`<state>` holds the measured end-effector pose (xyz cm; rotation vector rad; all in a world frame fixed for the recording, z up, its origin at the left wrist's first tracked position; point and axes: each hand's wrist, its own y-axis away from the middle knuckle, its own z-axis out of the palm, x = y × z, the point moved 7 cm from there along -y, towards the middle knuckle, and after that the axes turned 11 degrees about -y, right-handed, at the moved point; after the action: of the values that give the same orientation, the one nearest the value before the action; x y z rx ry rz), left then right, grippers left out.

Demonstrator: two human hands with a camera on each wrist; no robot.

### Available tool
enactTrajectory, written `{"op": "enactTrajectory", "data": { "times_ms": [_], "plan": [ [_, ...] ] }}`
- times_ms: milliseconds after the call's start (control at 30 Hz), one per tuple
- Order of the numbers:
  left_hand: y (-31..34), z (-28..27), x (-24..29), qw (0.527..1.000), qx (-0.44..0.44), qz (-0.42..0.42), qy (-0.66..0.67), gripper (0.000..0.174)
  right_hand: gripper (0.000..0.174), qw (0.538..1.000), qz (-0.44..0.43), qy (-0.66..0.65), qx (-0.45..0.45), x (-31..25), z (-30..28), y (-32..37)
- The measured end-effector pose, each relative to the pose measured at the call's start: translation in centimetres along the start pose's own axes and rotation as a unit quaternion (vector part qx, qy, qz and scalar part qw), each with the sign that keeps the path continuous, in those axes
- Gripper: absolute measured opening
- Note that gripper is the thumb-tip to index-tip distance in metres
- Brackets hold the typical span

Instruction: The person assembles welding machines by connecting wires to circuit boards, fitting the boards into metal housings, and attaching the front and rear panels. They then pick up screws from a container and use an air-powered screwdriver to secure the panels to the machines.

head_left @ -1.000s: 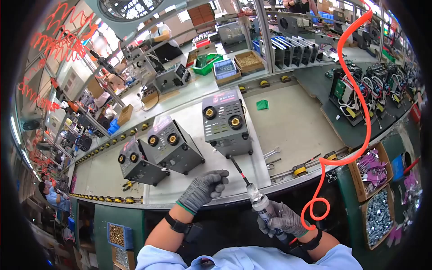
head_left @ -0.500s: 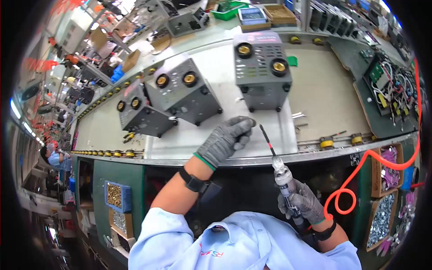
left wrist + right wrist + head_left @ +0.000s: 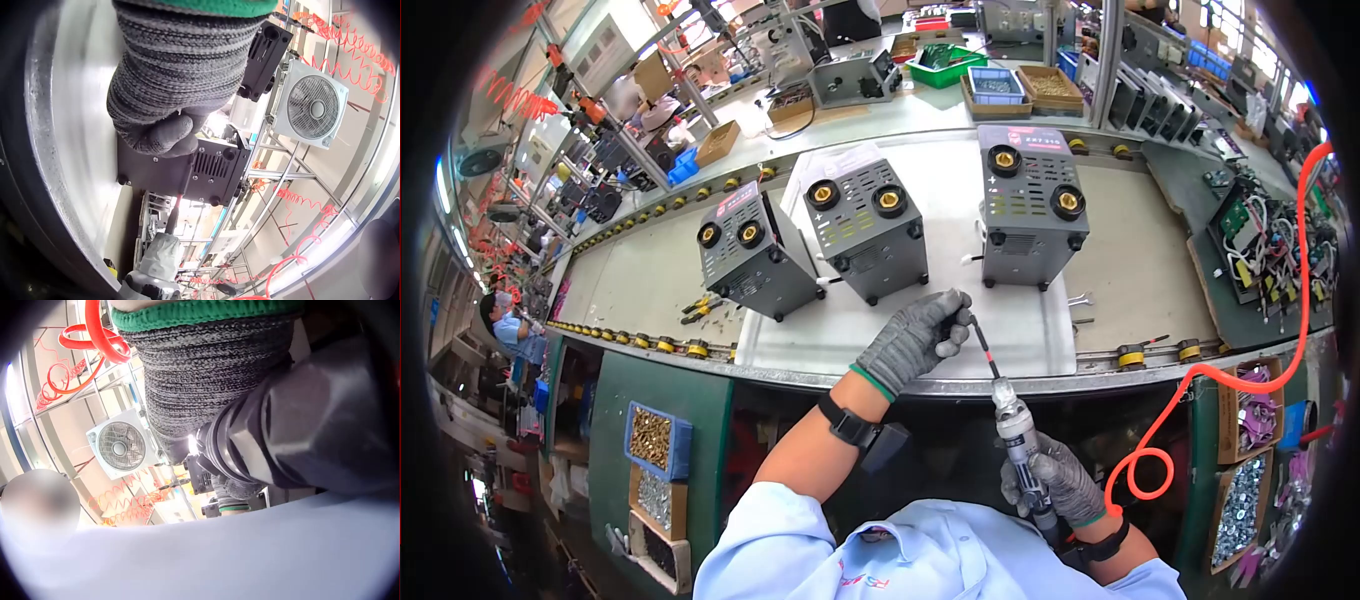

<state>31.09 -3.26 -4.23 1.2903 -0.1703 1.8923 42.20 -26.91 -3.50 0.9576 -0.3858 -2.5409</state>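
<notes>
In the head view my gloved right hand [image 3: 1055, 485] grips an air screwdriver [image 3: 1020, 450] around its barrel, with the long bit [image 3: 986, 348] pointing up and away. My gloved left hand [image 3: 910, 345] has its fingers curled, thumb and fingertips at the bit's tip; I cannot tell whether a screw is between them. The left wrist view has the bit [image 3: 181, 200] running up to those fingers. Beyond the hands stand three grey welding machines: one on the right [image 3: 1030, 250], one in the middle [image 3: 870, 255] and one on the left [image 3: 760, 275], each with two round brass-centred sockets.
The machines stand on a white board [image 3: 950, 345] over a roller line. An orange hose [image 3: 1230, 372] loops at right. Wrenches [image 3: 1082, 300] and yellow-handled pliers [image 3: 700, 308] lie nearby. Blue bin [image 3: 685, 450] and cardboard boxes [image 3: 1222, 525] of small parts flank me; circuit assemblies [image 3: 1250, 240] stand right.
The left hand has moved over to the bit's tip, where before there was a gap. The right hand still holds the screwdriver. The head view has shifted.
</notes>
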Motion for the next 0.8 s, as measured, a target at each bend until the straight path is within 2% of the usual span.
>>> {"op": "enactTrajectory", "data": {
  "times_ms": [167,233,300,367,467,533,567,600,633,700,733,800],
  "plan": [
    [0.6,-0.3,0.9,0.999,-0.015,0.011,-0.035,0.030,0.067,1.000,-0.008,0.012,0.007,-0.1,0.9,0.2],
    [1.0,-0.6,0.5,1.000,-0.011,-0.027,0.002,0.032,0.067,1.000,-0.001,0.014,0.007,0.0,1.4,0.1],
    [1.1,-0.4,0.8,1.000,-0.022,-0.018,0.006,0.033,0.066,1.000,-0.001,0.022,0.008,0.1,1.4,-0.2],
    [1.2,-0.1,1.0,0.999,-0.044,-0.016,0.027,0.033,0.075,0.999,-0.020,0.025,0.002,0.4,1.3,-0.6],
    [1.9,0.3,1.5,0.999,-0.047,-0.014,0.021,0.031,0.077,1.000,-0.015,0.021,0.002,0.4,1.7,-0.8],
    [2.6,0.5,1.9,0.999,-0.041,-0.013,0.014,0.030,0.071,1.000,-0.002,0.016,0.004,0.4,2.1,-0.7],
    [2.9,0.3,2.4,0.999,-0.012,0.001,-0.043,0.030,0.065,1.000,0.010,0.010,0.007,0.6,2.2,-0.7],
    [3.1,0.1,2.7,0.995,0.018,0.016,-0.099,0.031,0.065,1.000,0.011,0.013,0.007,0.7,2.2,-0.7],
    [3.3,0.0,2.8,0.995,0.019,0.018,-0.097,0.031,0.071,1.000,0.014,-0.001,-0.002,0.9,2.2,-0.7],
    [3.5,-0.5,3.7,0.963,0.056,0.045,-0.259,0.033,0.077,1.000,0.016,-0.013,-0.008,0.9,2.2,-0.4],
    [3.5,-0.4,4.0,0.963,0.055,0.046,-0.258,0.033,0.074,1.000,0.013,0.011,-0.005,0.6,2.3,-0.2],
    [3.6,0.0,4.9,0.936,0.072,0.058,-0.340,0.038,0.072,0.999,0.010,0.035,-0.002,-0.2,2.5,0.3]
  ]
}}
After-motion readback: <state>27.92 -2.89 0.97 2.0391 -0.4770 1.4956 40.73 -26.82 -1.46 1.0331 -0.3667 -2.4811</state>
